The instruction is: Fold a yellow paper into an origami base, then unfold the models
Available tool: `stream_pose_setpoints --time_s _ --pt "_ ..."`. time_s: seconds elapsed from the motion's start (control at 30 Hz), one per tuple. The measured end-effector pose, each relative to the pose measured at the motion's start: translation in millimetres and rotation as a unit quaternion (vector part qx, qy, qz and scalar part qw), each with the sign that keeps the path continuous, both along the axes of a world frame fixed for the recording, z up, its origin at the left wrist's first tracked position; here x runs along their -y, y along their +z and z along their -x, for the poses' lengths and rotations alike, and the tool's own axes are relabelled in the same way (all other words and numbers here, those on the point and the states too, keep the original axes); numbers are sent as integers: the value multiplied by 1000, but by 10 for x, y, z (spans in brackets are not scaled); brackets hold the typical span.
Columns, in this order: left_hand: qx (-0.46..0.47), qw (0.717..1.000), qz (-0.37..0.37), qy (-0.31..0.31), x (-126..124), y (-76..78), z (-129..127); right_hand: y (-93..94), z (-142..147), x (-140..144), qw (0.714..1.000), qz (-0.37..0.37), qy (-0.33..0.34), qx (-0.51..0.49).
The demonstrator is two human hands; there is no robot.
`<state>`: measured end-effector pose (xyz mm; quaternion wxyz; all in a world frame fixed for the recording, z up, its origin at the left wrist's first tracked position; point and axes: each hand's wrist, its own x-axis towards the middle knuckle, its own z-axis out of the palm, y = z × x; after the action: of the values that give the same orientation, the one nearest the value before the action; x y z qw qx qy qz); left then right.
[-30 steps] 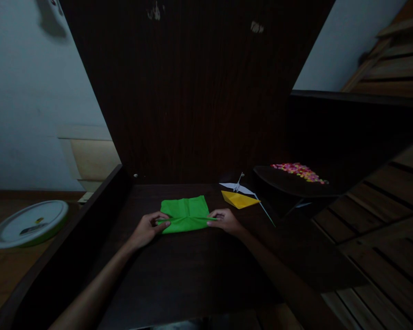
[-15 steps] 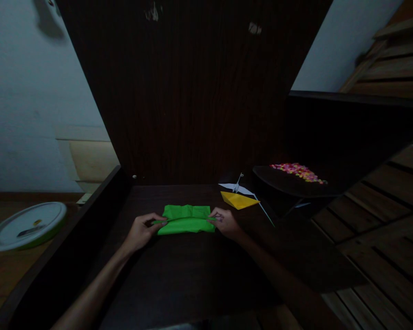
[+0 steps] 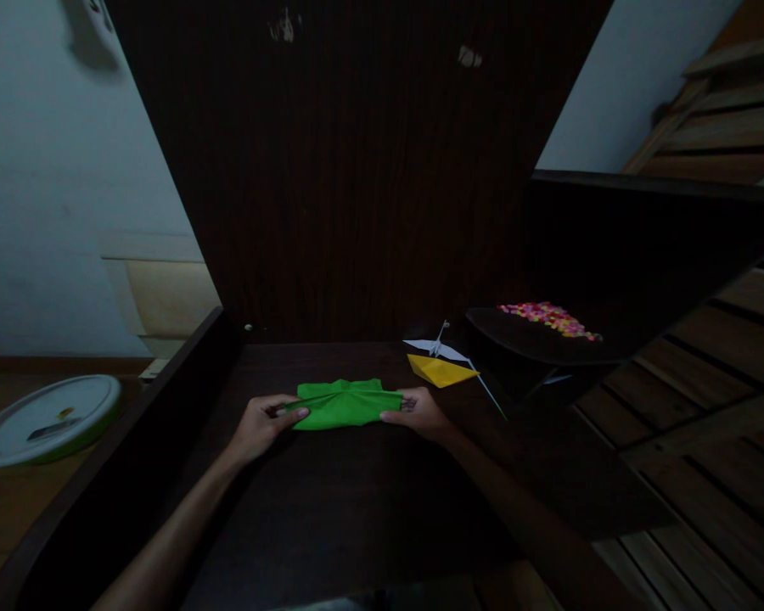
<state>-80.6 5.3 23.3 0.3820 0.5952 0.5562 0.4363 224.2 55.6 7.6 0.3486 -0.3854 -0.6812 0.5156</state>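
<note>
Green paper (image 3: 347, 405) flatter; beads (image 3: 551, 316) on tray (image 3: 522, 339)

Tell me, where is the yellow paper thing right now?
The yellow folded paper lies on the dark table, just beyond the right hand, right of the green paper and touching the white paper crane.

Green sheet (image 3: 347, 404): matt paper, creased. Desk (image 3: 331, 501): dark wood, faint grain, dull finish. Round lid (image 3: 42, 417) at left: smooth, glossy plastic.
</note>
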Motion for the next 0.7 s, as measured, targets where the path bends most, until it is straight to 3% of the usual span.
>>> stream_pose_setpoints --time_s 0.17,0.43,0.6,0.7 --pt "-11 1000 -12 -20 -1 18 38 -76 -34 -39 996 -66 -36 41" --pt "-9 1000 -17 -22 27 77 36 -101 -8 -89 994 -80 -68 17" --pt "-37 998 -14 -57 43 69 11 -81 8 -68 995 -42 -91 -11" --pt "-44 997 -16 -53 39 50 0 -48 -7 -40 997 3 -60 -48"
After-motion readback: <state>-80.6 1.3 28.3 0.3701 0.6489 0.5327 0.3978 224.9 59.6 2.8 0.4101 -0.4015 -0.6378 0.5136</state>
